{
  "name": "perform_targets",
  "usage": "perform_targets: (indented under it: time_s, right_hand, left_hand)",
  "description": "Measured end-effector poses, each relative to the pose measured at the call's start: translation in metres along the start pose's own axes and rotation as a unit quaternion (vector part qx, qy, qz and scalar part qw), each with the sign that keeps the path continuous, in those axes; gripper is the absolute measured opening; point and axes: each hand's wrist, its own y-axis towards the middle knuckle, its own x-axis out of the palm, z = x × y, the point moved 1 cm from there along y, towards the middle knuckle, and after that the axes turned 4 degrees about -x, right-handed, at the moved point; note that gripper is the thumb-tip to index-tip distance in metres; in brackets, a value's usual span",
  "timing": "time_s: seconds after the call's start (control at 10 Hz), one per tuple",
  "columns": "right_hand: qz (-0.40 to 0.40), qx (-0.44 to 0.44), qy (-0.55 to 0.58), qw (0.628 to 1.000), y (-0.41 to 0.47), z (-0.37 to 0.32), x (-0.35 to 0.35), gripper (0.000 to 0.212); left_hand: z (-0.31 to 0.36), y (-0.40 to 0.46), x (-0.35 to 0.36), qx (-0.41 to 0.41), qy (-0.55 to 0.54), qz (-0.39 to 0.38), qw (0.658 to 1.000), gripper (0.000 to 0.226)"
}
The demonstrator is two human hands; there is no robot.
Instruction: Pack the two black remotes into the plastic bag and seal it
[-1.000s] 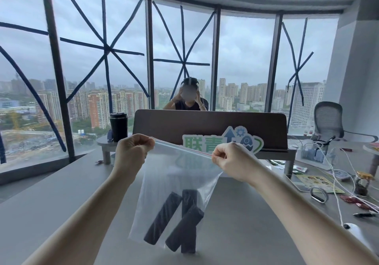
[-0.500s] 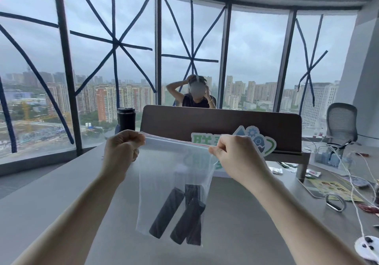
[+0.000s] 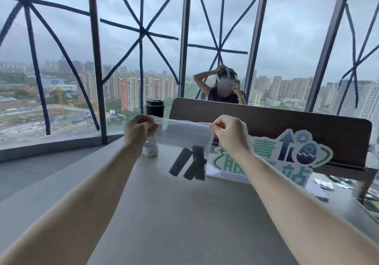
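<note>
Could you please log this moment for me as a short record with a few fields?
setting: grey desk by tall windows
left hand: pinching the bag's top left corner
right hand: pinching the bag's top right corner
plastic bag: held up above the desk, top edge stretched between the hands
black remotes: inside, at the bottom of the bag
seal: cannot tell whether closed
background: black tumbler, green sign
</note>
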Motion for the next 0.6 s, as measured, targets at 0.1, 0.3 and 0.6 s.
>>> perform_targets:
  time_s: [0.1,0.3,0.6]
  right_hand:
    - [-0.069,0.026,0.017,0.997,-0.029,0.025,0.034,0.02]
    - [-0.262,0.059,-0.042,0.962,-0.112,0.057,0.074,0.015]
    - [-0.259,0.075,0.092,0.959,-0.144,0.027,-0.013,0.011]
  left_hand:
    - [-0.039,-0.002,-0.024,-0.035,0.018,0.005,0.999,0.01]
    - [-0.114,-0.044,-0.067,-0.083,0.066,0.021,0.994,0.027]
    - [-0.13,-0.13,-0.123,-0.078,0.231,0.092,0.966,0.02]
